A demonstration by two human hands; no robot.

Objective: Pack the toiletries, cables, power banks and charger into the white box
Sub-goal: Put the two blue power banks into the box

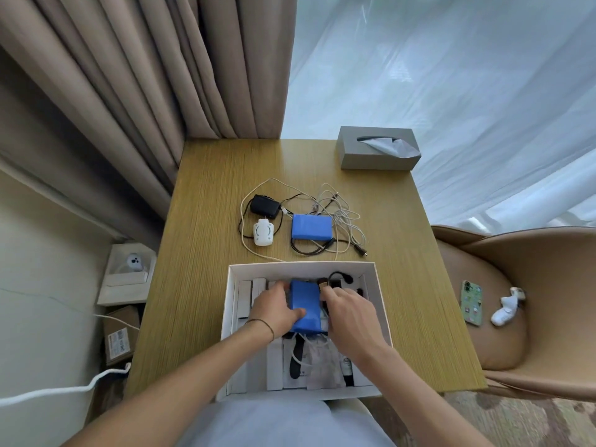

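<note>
blue power bank (305,306) flat inside white box (300,267); second (311,226) on table.

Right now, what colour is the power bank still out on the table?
Blue, clearest in the head view: power bank.

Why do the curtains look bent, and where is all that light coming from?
Head view: the wide-angle lens bows the curtains and table edges; soft daylight comes through the sheer drape, so shadows are faint; the whole picture is slightly soft, especially around the hands.
</note>
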